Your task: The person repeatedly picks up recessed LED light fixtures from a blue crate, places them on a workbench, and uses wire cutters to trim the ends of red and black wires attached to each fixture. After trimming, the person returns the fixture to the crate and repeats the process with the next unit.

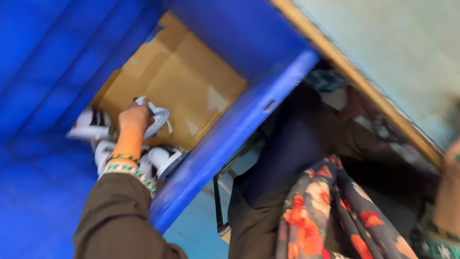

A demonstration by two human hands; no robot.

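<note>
1. Left hand (135,117), centre left of the frame: reached down into a blue crate (225,139), fingers closed around a white round fitting (157,120) with a ribbed or vented body; brown sleeve and beaded bangles at the wrist.
2. Held fitting: lifted just above the crate's contents, in front of a sheet of brown cardboard (187,81) lining the far wall of the crate.
3. Other white fittings (165,160): heaped at the crate's bottom, directly under and beside the wrist, some touching one another; one more at the left edge of the heap, blurred.
4. Right hand (450,192): only a sliver at the right edge of the frame, wrist with a patterned cuff; whether clenched or released cannot be told.
5. Lower right of the frame: dark clothing and a flowered cloth (316,216) in red and white, hanging beside the crate's outer wall.
6. Upper right: pale surface (407,43) with a wooden edge, seen at a steep tilt.
7. Judged risks: a grip seemingly taken on the rim alone, hence a possible slip and a drop back onto the heap; a thin white strip projecting from the fitting, liable to snag; sleeve and bangles close enough to the heap to dislodge neighbouring pieces; strong motion blur, so the exact hold remains uncertain.
</note>
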